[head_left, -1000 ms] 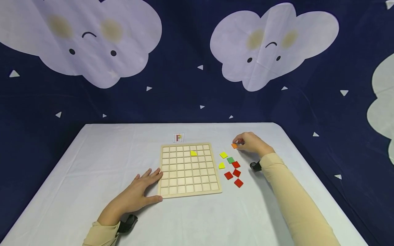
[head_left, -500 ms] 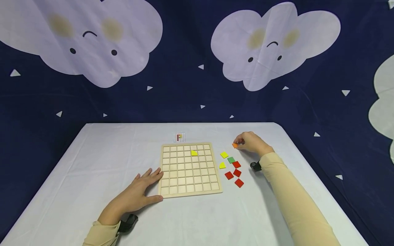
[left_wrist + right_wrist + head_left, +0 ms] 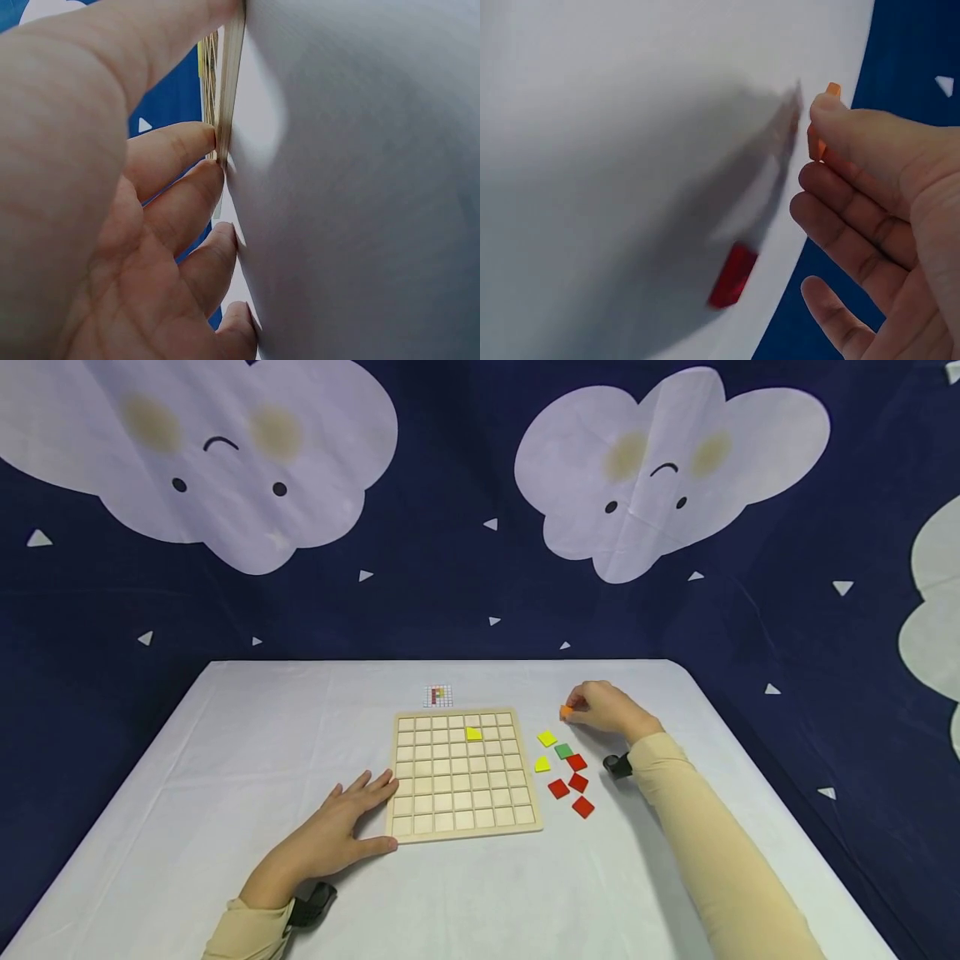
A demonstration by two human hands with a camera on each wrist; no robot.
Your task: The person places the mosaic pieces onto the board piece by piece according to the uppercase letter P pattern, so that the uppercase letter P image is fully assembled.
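Basically, the main risk is a drop: the orange tile (image 3: 566, 712) hangs by a narrow pinch in the right hand (image 3: 605, 707), just off the counter (image 3: 187, 777), right of the wooden grid board (image 3: 444, 800) and beyond the loose pieces. A slackened pinch or a twist of the wrist could spill or flip it. Loose pieces could scatter too: two yellow tiles (image 3: 547, 738), a green tile (image 3: 563, 751) and four red tiles (image 3: 578, 782) lie between the board and the right forearm, so a low sweep of the hand or sleeve (image 3: 705, 835) could knock them. The lone yellow piece on the board (image 3: 474, 734) looks a bit askew, perhaps not fully seated; a jolt to the board might shift it. Left hand (image 3: 333, 827) could cause that by pushing too hard. Pose: right arm stretches forward, hand turned inward, thumb and forefinger gripping the tile's edges, other fingers loosely bent, holding nothing. Left hand is spread, fingers fairly straight, fingertips at the board's left edge, thumb by its near left corner; it touches, doesn't grip.
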